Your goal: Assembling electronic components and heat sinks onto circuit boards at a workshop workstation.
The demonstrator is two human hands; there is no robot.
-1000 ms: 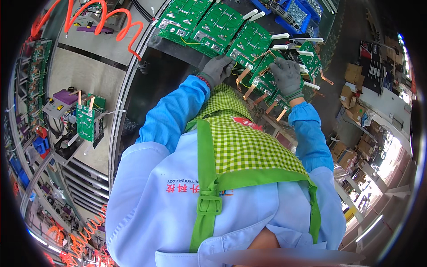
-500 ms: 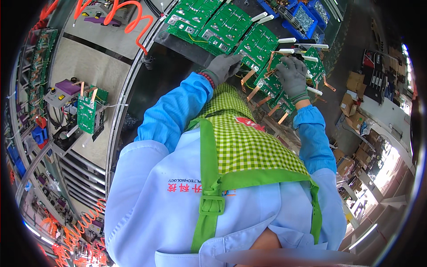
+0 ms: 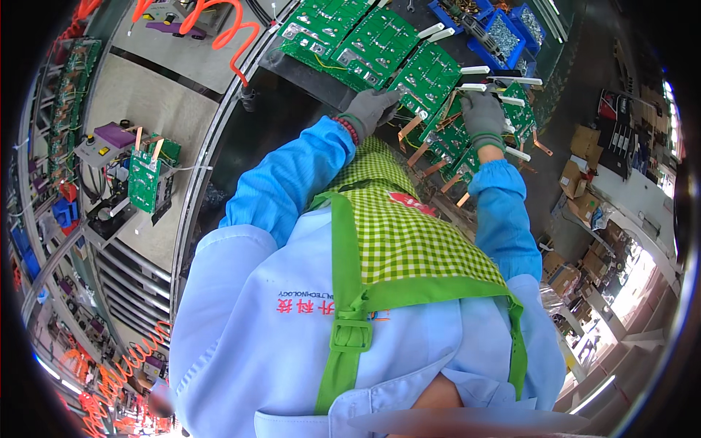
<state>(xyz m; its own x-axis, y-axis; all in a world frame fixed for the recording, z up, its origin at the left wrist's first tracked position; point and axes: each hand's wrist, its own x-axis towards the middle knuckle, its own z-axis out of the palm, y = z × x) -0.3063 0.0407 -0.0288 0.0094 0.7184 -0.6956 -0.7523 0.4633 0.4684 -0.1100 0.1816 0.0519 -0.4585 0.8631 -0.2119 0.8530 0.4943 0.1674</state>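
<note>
My left hand (image 3: pixel 371 109), in a grey glove, is at the near left edge of a green circuit board (image 3: pixel 425 77). Its fingers are closed together by the edge; what lies between them is hidden. My right hand (image 3: pixel 483 115), gloved alike, reaches over a cluster of green boards (image 3: pixel 448 139) with copper strips. Its fingers curl down among white posts, and whatever they grip cannot be made out. One bent copper strip (image 3: pixel 411 125) sticks out between my hands. Another white post (image 3: pixel 476 70) stands just beyond the right hand.
More green boards (image 3: pixel 376 45) lie in a row to the left. Blue bins (image 3: pixel 504 35) of small metal parts stand at the far right. A coiled orange hose (image 3: pixel 223 29) hangs at the upper left. On the left conveyor, a board (image 3: pixel 144 180) rests by a grey-purple device (image 3: pixel 109 146).
My right hand has shifted slightly, and its fingers look more drawn together. The left hand has moved a little right along the board edge. The whole view has shifted slightly.
</note>
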